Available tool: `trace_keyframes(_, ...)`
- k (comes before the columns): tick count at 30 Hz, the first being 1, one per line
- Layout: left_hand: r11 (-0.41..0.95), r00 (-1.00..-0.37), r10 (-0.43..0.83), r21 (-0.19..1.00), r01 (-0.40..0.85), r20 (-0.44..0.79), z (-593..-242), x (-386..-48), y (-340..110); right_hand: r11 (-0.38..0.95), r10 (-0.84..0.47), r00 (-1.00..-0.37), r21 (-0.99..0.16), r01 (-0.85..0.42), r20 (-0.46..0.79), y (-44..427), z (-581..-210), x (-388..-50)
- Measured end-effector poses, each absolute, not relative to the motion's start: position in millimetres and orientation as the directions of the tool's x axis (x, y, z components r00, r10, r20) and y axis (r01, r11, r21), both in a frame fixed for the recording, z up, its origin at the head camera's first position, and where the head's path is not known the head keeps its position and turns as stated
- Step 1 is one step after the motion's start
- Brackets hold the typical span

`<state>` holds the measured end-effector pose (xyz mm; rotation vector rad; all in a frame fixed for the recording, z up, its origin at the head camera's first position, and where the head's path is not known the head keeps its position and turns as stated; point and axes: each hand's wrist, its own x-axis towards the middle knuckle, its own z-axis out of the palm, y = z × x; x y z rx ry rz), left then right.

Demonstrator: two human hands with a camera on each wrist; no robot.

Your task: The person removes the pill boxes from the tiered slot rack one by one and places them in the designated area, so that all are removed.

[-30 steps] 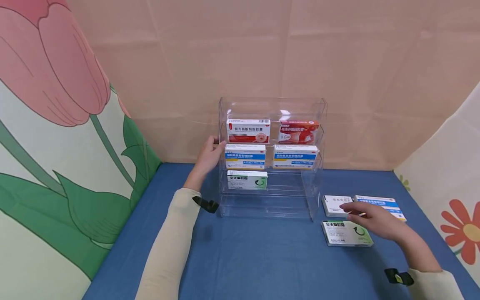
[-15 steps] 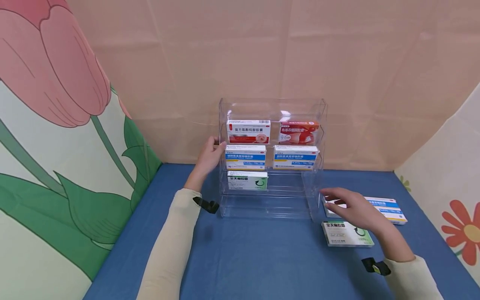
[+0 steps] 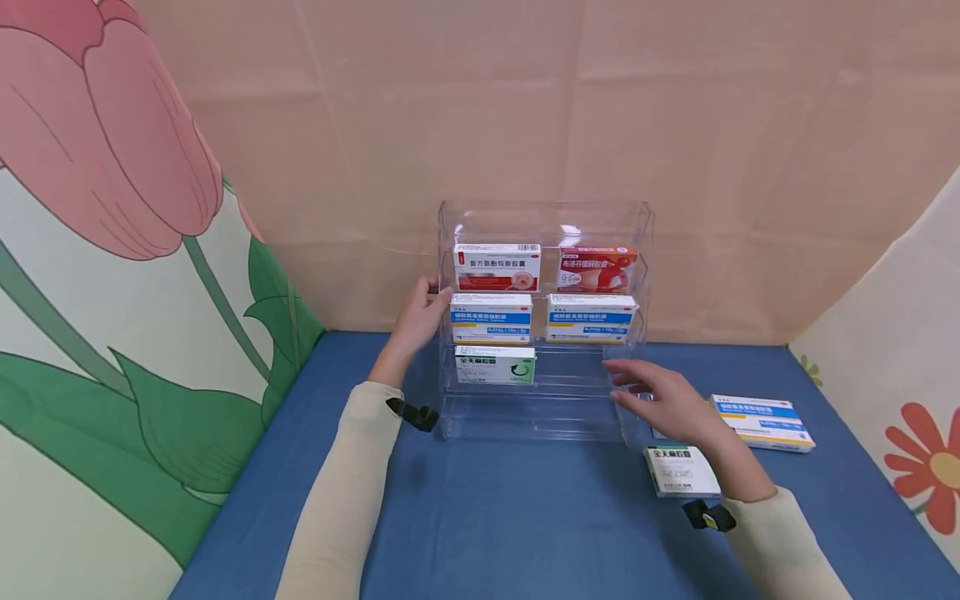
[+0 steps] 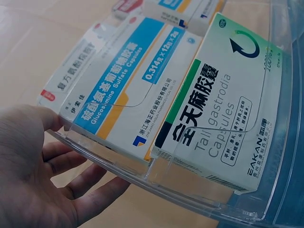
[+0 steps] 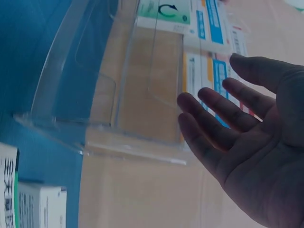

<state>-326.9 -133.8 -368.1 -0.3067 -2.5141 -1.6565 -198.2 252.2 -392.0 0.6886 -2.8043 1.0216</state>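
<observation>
We observed a clear rack [image 3: 562, 417] standing near the back of a blue table [image 3: 480, 525], with boxes in three rows. We found a red-and-white box [image 3: 497, 268] on the left and a red box [image 3: 597, 270] on the right of the upper row. Below them stood a left blue-and-white box [image 3: 491, 319] and a right blue-and-white box [image 3: 591, 319]. The lowest row held a green-and-white box [image 3: 495, 365] at the left.

The left hand [image 3: 417, 315] grasped the rack's left side edge, its fingers reaching behind the side wall. The right hand [image 3: 667, 404] was released, its fingers slightly bent and spread beside the rack's right side; we could not tell whether the fingertips touched it.

On the table to the right, we noted a loose green-and-white box [image 3: 678, 472], partly covered by the right forearm, and a loose blue-and-white box [image 3: 761, 422] farther right. Each cuff bore a dark strap [image 3: 412, 413].
</observation>
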Motion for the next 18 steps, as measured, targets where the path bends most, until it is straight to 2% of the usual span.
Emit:
trace_keyframes(10,0.392,-0.974,0.104,0.891,0.228,0.203,-369,-327,-135,0.617,-0.381,-0.881,-0.632,-0.468,0.28,220,-399,-218)
trace_keyframes(18,0.387,-0.974,0.103,0.894,0.227,0.203,-366,-325,-134,0.59,-0.339,-0.895,-0.675,-0.442,0.289,198,-404,-230)
